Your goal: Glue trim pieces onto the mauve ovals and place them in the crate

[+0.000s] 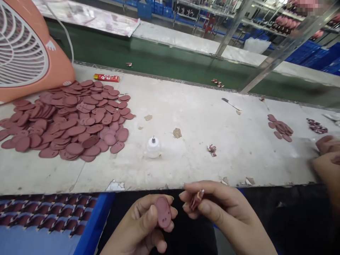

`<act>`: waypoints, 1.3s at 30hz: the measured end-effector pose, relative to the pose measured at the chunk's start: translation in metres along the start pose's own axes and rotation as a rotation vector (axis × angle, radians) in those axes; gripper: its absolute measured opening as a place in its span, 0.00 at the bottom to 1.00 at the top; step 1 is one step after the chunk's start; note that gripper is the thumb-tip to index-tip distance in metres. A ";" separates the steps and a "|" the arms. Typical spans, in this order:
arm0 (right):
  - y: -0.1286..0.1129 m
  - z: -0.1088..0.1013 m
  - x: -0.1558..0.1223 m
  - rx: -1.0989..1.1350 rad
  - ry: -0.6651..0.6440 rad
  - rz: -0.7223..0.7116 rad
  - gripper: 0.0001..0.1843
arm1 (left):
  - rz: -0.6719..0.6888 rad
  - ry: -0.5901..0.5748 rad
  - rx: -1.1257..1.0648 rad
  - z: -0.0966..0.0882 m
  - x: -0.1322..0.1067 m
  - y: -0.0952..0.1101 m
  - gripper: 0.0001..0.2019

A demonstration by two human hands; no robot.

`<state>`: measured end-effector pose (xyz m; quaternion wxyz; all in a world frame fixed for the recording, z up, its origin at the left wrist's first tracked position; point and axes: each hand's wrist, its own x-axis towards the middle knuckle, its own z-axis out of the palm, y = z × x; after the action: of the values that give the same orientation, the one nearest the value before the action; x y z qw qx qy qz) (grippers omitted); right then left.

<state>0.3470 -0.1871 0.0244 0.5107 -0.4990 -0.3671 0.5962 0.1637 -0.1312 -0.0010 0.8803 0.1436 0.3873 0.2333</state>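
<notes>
hands: 2 | left hand (140,223) gripping 1 oval pink pad (163,212) | right hand (220,212) pinching 1 crumpled scrap (197,199)

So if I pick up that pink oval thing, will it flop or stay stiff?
The oval pad looks thin, so probably light. It seems to stay flat in the left hand, so likely fairly stiff. Flat ones in the pile probably won't roll.

A matt, gritty finish is seen on the sanding pad (163,212) at bottom centre and the heaped pads (66,120) at left. Gloss is shown by the plastic fan (60,71) at upper left and the folded scrap (197,199). The bench top (191,166) is rough and scuffed.
</notes>
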 end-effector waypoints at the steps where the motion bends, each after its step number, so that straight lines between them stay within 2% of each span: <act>1: -0.003 0.004 0.000 -0.005 -0.005 0.009 0.10 | 0.002 -0.032 -0.007 -0.001 0.000 -0.001 0.15; 3: -0.006 0.009 0.002 -0.072 0.002 -0.021 0.10 | 0.011 -0.070 -0.011 -0.001 0.000 -0.003 0.17; 7: -0.006 0.012 0.009 -0.240 0.014 -0.145 0.11 | 0.002 -0.068 -0.032 0.000 0.000 -0.004 0.17; 12: -0.003 0.014 0.012 -0.293 0.061 -0.118 0.11 | -0.056 -0.058 -0.032 0.001 0.001 -0.001 0.16; 21: -0.005 0.013 0.011 -0.491 0.009 -0.193 0.09 | -0.086 -0.007 -0.023 0.001 0.001 0.001 0.15; 29: -0.008 0.013 0.013 -0.506 -0.062 -0.219 0.12 | -0.079 -0.052 -0.019 -0.003 0.003 -0.001 0.14; 35: -0.009 0.013 0.015 -0.557 -0.089 -0.256 0.08 | -0.069 -0.045 -0.014 -0.002 0.002 -0.002 0.14; 39: -0.011 0.013 0.016 -0.556 -0.124 -0.265 0.11 | -0.067 -0.035 -0.010 -0.003 0.002 -0.002 0.14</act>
<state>0.3370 -0.1687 0.0341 0.4044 -0.5301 -0.6084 0.4305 0.1635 -0.1313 -0.0050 0.8951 0.1302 0.3751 0.2029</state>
